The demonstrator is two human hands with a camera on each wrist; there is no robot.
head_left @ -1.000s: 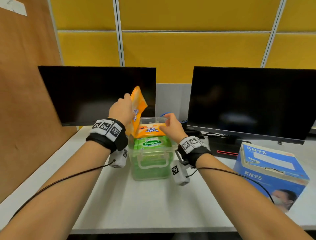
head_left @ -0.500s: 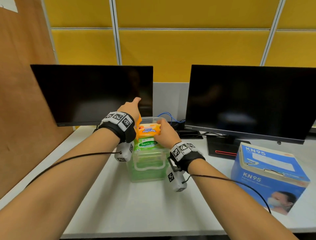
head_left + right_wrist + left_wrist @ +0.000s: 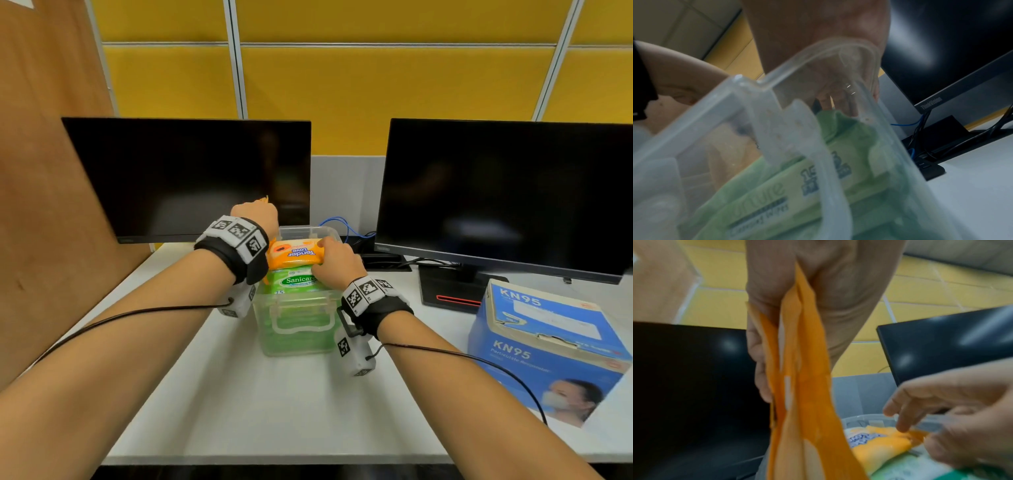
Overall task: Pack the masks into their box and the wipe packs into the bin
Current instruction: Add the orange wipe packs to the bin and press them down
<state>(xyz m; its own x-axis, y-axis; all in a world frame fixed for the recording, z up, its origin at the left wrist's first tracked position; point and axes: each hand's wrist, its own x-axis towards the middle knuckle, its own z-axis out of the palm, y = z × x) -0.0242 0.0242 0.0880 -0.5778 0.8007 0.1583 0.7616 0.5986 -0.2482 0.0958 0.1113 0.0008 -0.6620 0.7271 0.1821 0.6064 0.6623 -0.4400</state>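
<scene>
A clear plastic bin stands mid-desk, filled with green wipe packs. A flat orange wipe pack lies on top of them. My right hand curls over the bin's right rim and holds that pack's right end; its fingers show through the bin wall. At the bin's left rim my left hand grips a second orange wipe pack, which hangs edge-on. In the head view only its tip shows. The blue KN95 mask box sits at the right.
Two dark monitors stand close behind the bin, with cables between them. A wooden partition walls off the left side. The white desk stretches in front of the bin.
My left hand has come down with the upright orange pack, from well above the bin to its left rim. My right hand has stayed on the flat orange pack's right end.
</scene>
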